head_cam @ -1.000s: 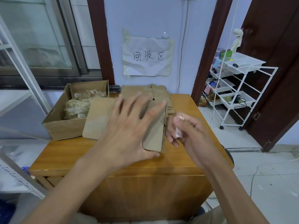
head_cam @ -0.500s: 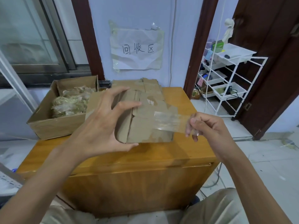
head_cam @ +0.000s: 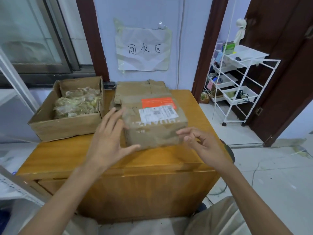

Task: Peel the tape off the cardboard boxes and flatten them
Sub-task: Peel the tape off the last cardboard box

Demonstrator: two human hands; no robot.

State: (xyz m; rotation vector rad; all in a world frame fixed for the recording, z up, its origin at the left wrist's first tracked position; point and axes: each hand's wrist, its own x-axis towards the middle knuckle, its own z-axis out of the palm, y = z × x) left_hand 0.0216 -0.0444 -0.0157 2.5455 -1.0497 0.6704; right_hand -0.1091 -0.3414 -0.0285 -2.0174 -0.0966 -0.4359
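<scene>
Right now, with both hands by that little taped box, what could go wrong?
1. The small box sits near the front edge of the wooden table. A hard tug on its tape might slide it off.
2. The left hand only touches the box's side with straight fingers, and the right hand looks empty, so the box may twist when peeling starts.
3. The crinkled tape could tear into bits instead of coming off whole.

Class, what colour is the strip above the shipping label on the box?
Orange strip, head view.

Wall paper sign (head_cam: 144, 50) reads "回收区"; box label (head_cam: 158, 113) text too blurry.
</scene>
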